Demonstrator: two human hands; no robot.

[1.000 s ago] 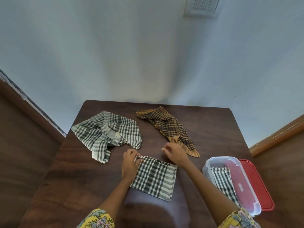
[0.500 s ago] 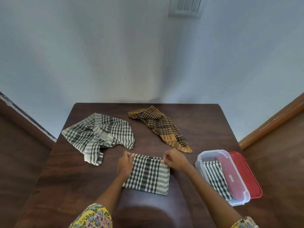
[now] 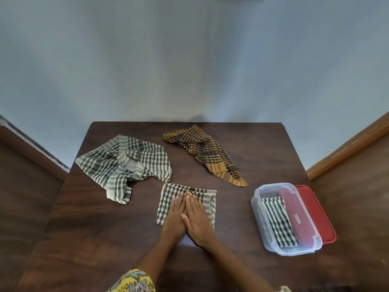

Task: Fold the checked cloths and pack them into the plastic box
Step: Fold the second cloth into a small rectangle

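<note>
Pressing flat now, both hands lie side by side on the folded cloth (image 3: 168, 199) at the near middle of the table (image 3: 84, 228). Half a second ago each hand pinched a far corner of it; those pinches are gone, so the fold looks finished and this reads as smoothing the crease.

Well to the left of the fingers and a bit beyond them, a loose green cloth (image 3: 124, 165) lies crumpled, not yet folded. The left hand (image 3: 175, 220) rests palm down with fingers straight and released, gripping nothing, fingertips reaching toward the cloth's far edge. The right hand (image 3: 199, 222) touches it along the thumb side and lies the same way, fingers straight and unclenched. Beyond the fingertips and off to the right, an orange cloth (image 3: 206, 152) sits bunched, also unfolded.

Further right of the hands stands the box (image 3: 255, 204), open, with one packed cloth (image 3: 279, 220) already lying inside. The red lid (image 3: 315, 211) sits under it on the far side.

My guess: this cloth is nearly ready to pack, perhaps after one more fold to fit. Two cloths remain.
</note>
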